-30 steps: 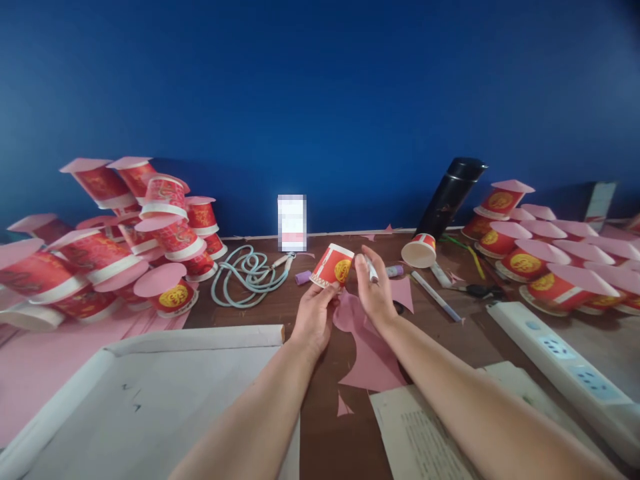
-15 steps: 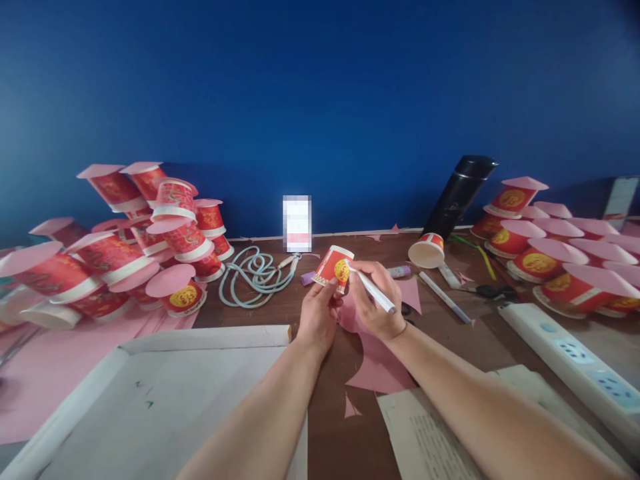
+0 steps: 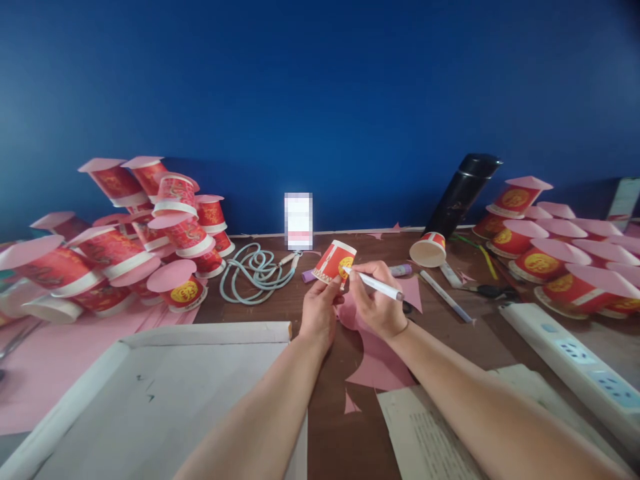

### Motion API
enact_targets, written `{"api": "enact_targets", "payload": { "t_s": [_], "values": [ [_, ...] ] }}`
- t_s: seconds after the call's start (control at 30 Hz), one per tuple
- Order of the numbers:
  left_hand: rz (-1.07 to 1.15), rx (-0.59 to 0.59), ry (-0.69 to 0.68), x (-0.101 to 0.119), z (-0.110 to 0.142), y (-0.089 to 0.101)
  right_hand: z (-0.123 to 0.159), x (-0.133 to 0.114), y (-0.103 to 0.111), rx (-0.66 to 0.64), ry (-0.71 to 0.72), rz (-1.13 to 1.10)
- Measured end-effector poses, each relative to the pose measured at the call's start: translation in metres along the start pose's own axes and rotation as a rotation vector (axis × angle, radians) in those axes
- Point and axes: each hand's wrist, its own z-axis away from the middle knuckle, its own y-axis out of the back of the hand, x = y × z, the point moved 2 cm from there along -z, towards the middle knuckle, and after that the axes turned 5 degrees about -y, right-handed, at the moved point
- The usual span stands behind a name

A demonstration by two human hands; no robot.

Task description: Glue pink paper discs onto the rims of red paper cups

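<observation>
My left hand (image 3: 319,311) grips a red paper cup (image 3: 334,263) with a yellow emblem, held tilted above the brown table (image 3: 280,303). My right hand (image 3: 374,301) is closed round a white pen (image 3: 376,285). The pen's tip touches the side of the cup at the emblem. A cut piece of pink paper (image 3: 376,353) lies on the table under both hands.
Piles of red cups with pink paper lids stand at the left (image 3: 125,233) and right (image 3: 550,247). A loose cup (image 3: 428,249), black flask (image 3: 463,193), pale cord (image 3: 253,270), glue stick (image 3: 401,270), power strip (image 3: 575,357), white board (image 3: 150,400) and printed sheet (image 3: 425,433) surround the hands.
My right hand turned the pen from upright to slanting and brought its tip onto the cup. My left hand kept holding the cup, tilting it slightly.
</observation>
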Motion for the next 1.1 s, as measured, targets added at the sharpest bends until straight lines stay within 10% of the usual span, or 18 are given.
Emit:
{"api": "enact_targets", "payload": {
  "t_s": [1.1],
  "values": [
    [0.025,-0.006,0.018,0.0018,0.0001,-0.0006,0.0014,0.0022,-0.0022,-0.038,-0.04,0.003]
  ]
}}
